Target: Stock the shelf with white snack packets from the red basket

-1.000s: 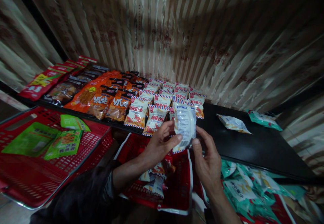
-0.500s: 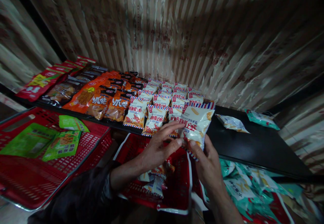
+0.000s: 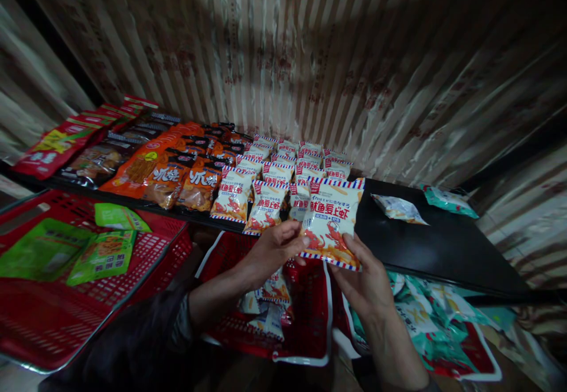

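A white snack bag with red print and striped edges is held upright in front of the shelf, its printed face towards me. My right hand grips its lower right corner, thumb on the front and fingers behind. At its lower left edge, my left hand pinches the bag between thumb and curled fingers. Rows of matching snack bags stand just behind on the black shelf. Below my hands, a red basket contains a few more of these bags.
Orange snack packs and red packs line the shelf's left side. One white bag and a teal bag lie at right. Green packs rest in the left basket; teal packs fill the right one.
The held bag has turned from tilted to nearly upright and faces me more squarely. My right hand has shifted slightly lower on it, and the view has moved a little.
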{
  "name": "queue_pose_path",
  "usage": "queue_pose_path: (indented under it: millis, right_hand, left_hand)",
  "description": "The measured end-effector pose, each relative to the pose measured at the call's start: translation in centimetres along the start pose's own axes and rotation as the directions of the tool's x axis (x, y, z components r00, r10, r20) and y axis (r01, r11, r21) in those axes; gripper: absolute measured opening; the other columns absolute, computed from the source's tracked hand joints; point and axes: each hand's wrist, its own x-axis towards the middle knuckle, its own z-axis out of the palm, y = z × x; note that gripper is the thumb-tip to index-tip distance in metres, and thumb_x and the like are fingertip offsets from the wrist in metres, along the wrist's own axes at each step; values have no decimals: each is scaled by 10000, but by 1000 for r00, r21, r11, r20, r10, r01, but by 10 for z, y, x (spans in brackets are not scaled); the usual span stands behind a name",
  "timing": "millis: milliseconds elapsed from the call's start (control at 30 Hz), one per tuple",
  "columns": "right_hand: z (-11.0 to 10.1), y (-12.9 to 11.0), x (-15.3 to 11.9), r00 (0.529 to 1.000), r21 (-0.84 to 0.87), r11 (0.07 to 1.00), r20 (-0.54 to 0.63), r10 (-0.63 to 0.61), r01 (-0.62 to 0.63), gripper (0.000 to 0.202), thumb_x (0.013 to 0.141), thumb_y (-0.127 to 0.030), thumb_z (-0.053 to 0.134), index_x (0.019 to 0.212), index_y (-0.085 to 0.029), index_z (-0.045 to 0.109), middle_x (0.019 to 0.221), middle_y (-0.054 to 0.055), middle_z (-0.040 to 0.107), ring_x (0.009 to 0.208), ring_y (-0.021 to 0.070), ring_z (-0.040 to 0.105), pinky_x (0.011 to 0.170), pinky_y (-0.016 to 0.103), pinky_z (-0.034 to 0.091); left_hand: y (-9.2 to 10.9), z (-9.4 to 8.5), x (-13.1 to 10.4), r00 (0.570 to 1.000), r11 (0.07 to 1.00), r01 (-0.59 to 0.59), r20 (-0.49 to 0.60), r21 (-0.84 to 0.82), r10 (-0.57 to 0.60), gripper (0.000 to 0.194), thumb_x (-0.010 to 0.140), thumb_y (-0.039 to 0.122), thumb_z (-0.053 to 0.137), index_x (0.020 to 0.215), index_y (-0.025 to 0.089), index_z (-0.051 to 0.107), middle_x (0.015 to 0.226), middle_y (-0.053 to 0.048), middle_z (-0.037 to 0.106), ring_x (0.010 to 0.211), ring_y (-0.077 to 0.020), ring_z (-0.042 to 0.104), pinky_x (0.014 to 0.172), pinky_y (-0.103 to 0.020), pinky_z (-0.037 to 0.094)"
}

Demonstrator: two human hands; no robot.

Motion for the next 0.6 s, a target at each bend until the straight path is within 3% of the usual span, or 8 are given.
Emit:
queue_pose_path:
  millis: [133,300,433,600]
  right_hand:
    - [4,-1,1,994,-74,996,98,-49,57,447,647,-357,838,1056,-234,709,1006,44,768,977,264,705,854,406,571]
    - [0,2,3,973,-172,966,157,-167,193,513,699,-416,817,1164,-261,663,1115,49,744,1019,252,691,915,432,549]
    - [-4,7,7,970,-268,942,189,-156,204,557,690,-418,825,1190,-241,652,1168,65,725,1051,259,676,960,439,523]
    - [-9,13,11,964,-262,935,185,-193,238,556,716,-405,810,1211,-224,631,1166,69,722,1051,259,668,995,454,488]
  left_hand:
    - [0,0,2,998,1000,2,-66,-24,-3,318,743,352,721,975,146,646,1011,-86,719,878,-201,667,665,-272,520]
    - [1,-1,4,989,997,-56,-137,-48,49,355,706,367,748,957,149,625,998,-80,710,855,-186,663,656,-266,521]
    - [0,1,5,986,997,-72,-150,-32,66,361,712,393,745,953,153,625,963,-64,704,800,-164,648,626,-251,517]
    - [-2,1,4,988,998,-55,-146,-14,52,410,734,424,733,1023,161,610,921,-42,705,680,-128,628,616,-252,514]
